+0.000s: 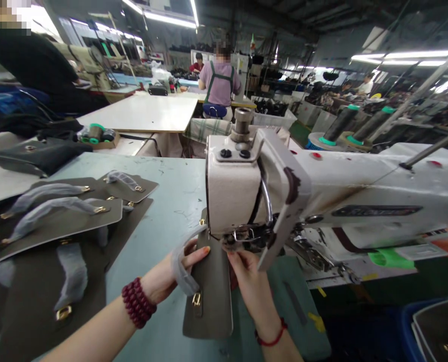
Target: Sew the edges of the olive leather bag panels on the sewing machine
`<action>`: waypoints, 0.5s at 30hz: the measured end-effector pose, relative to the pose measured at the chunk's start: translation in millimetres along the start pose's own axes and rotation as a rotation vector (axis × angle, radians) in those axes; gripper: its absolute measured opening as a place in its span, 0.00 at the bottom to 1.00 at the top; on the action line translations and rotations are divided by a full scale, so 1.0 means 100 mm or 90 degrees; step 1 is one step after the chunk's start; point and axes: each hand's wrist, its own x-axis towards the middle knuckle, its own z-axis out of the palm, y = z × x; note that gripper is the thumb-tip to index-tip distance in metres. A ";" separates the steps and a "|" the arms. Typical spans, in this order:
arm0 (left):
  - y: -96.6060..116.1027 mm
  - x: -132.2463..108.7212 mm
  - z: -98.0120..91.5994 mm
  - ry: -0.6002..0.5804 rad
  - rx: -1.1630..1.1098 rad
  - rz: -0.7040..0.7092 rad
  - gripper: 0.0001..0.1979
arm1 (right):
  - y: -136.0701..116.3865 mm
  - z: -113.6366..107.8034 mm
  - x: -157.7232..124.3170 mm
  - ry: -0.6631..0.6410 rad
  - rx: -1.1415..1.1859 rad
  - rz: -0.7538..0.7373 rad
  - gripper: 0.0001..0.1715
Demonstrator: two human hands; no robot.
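A grey-brown bag panel (213, 296) lies lengthwise under the sewing machine head (229, 186). Its plastic-wrapped handle (179, 269) arches over its left side, fixed by gold buckles. My left hand (171, 274) reaches through under this handle. Its thumb presses on the panel's face, and the other fingers are mostly hidden. At the panel's right edge, close to the needle area, my right hand (248, 276) pinches the edge between thumb and fingers. The panel's far end is hidden by the machine head.
Several similar panels with wrapped handles (54, 213) are piled left on the pale green table (171, 176). Thread cones (339, 125) stand behind the machine arm. A blue bin (407, 322) is at lower right. People sit at other tables beyond a white table (144, 110).
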 end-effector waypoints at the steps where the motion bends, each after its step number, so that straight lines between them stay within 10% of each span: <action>1: -0.02 -0.01 -0.01 -0.013 -0.026 -0.036 0.19 | 0.00 -0.01 0.00 0.003 -0.017 -0.009 0.26; 8: -0.06 0.09 0.13 -0.121 -0.092 -0.030 0.15 | 0.00 0.01 -0.03 0.034 -0.067 -0.051 0.24; 15: 0.38 0.20 0.10 -0.149 0.059 0.021 0.12 | -0.02 0.22 -0.06 0.021 0.150 0.075 0.26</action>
